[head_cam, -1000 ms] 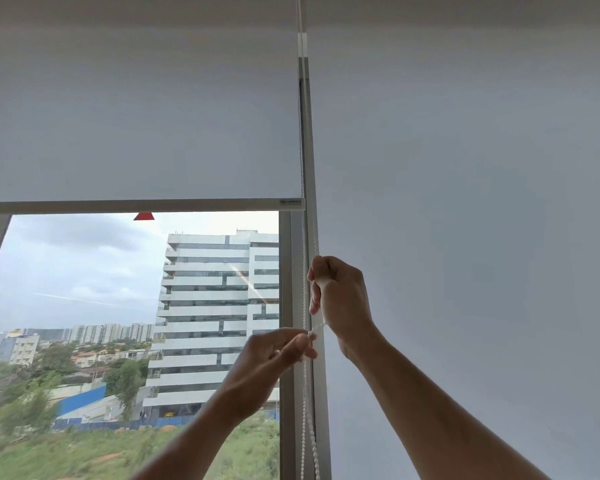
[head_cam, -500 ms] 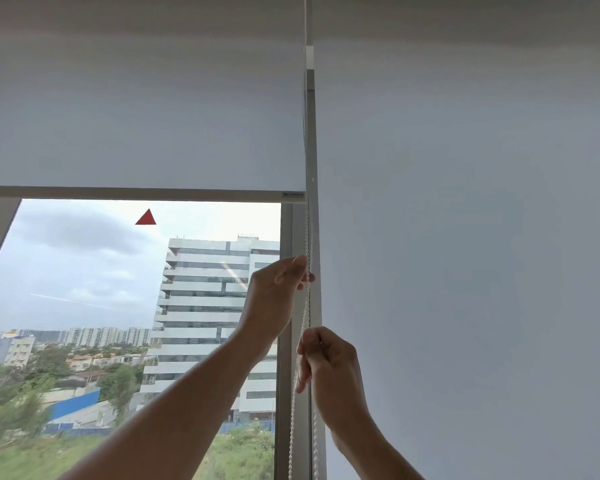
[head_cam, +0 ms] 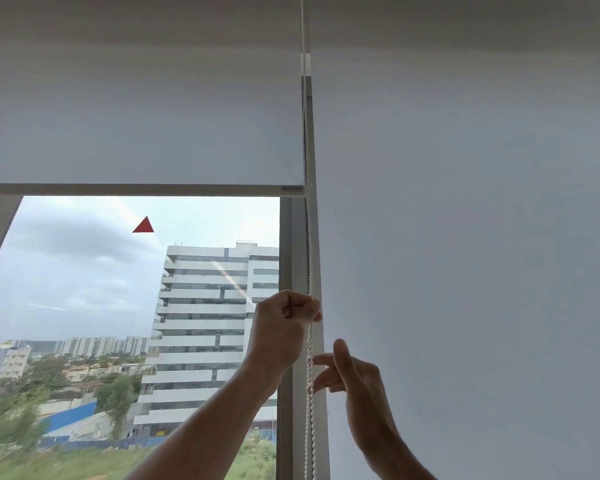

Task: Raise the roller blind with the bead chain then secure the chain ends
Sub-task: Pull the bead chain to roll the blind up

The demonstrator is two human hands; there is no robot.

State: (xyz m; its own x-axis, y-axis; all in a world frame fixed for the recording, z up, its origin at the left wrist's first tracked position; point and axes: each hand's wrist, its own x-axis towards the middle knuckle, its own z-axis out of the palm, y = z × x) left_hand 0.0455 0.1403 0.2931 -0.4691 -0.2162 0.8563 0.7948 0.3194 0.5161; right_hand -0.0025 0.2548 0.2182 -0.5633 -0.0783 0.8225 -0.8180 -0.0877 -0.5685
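**Hand-over-hand pull, blind partly raised**

Since the last frame our right hand [head_cam: 352, 374] has let go. Left to right: roller blind [head_cam: 139, 133] hem sits mid-window; left hand [head_cam: 284, 320] is fisted on the bead chain [head_cam: 310, 258]; right fingers are spread beside it (regrasp likely next). Securing not yet started.

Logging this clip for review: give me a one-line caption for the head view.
Left hand pinches the bead chain while the open right hand reaches for it; roller blind partly raised.
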